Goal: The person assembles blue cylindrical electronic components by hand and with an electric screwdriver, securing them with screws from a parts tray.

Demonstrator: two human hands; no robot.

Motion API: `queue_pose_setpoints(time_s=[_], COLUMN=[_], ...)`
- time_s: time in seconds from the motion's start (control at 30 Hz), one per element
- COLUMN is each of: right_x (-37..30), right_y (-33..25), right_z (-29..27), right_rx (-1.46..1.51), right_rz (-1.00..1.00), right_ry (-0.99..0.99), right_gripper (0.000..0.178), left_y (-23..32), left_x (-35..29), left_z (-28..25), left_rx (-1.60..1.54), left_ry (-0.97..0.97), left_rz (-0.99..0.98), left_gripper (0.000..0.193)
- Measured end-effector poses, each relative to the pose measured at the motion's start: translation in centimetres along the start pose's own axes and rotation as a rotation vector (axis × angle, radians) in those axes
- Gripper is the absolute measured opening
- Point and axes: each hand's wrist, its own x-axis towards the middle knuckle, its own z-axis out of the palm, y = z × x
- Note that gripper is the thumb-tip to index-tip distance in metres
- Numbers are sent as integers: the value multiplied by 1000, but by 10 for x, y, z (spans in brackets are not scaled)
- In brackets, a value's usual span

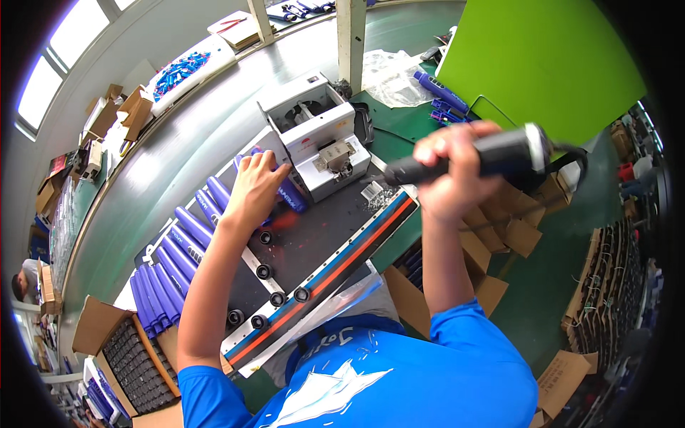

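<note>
My left hand [255,187] is closed over a purple-blue tubular handle [291,195] with light lettering, on the black work mat next to a grey-white bench machine [314,132]. Part of that handle is hidden under my fingers. My right hand [457,167], smeared by motion, grips a black corded power tool [503,153] that looks like an electric screwdriver, raised over the bench with its thin tip pointing left. Left of my left forearm lies a row of similar purple-blue handles [175,257]. Several small black ring caps [302,294] sit along the mat's near side.
A strip with blue and orange bands [328,282] edges the mat. Pale shavings [382,200] lie below the machine. An open carton of black parts [139,367] stands at lower left, more cartons [492,221] at right. A bright green panel [546,68] rises at the far right.
</note>
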Motion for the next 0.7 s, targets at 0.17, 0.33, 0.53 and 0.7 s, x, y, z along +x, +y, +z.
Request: queue_pose_setpoints(time_s=[0.17, 0.33, 0.53, 0.7], right_x=[12, 13, -5, -20], right_y=[42, 61, 70, 48], right_z=[48, 57, 54, 31], right_rx=[-55, -203, -451, -178], right_rz=[76, -10, 116, 98], right_ry=[-164, -273, -384, -236], right_gripper=[28, 23, 27, 29], left_y=[-15, 2, 39, 63], left_x=[-13, -47, -101, -128], left_z=[17, -6, -27, -37], left_rx=[98, -146, -1155, -1481], left_ry=[79, 372, 1084, 1185], left_rz=[161, 65, -134, -234], left_gripper=[49, 54, 54, 67])
